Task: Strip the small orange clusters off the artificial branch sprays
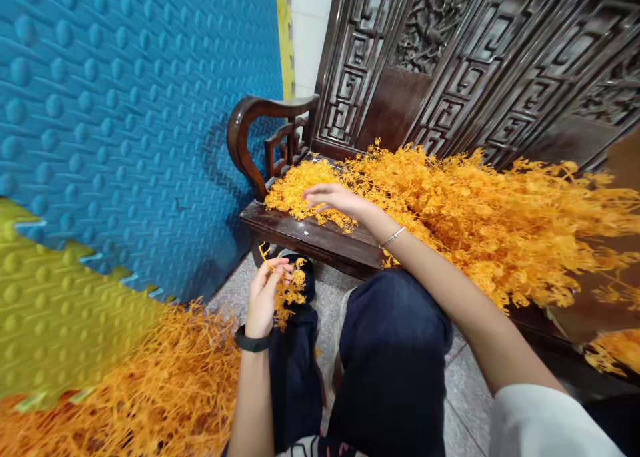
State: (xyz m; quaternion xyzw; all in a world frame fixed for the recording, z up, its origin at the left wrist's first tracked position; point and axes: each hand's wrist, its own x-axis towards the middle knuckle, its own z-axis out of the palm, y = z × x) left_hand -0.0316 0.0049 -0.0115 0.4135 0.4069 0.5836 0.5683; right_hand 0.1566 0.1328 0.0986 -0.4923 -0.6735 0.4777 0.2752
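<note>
My left hand (265,295) is held above my knee, fingers closed on a small orange plastic sprig (289,291). My right hand (336,200) reaches forward over the near edge of a big heap of orange plastic sprigs (465,203) on a dark carved wooden bench (320,238). Its fingers are spread and rest on the heap's left end, gripping nothing that I can see. A black band sits on my left wrist and a thin bracelet on my right.
A second pile of orange stems (150,390) lies on the floor at lower left, against blue and yellow foam mats (125,110) leaning on the wall. The bench's curved armrest (250,127) and carved back (450,57) rise behind the heap. My dark-trousered knees fill the lower centre.
</note>
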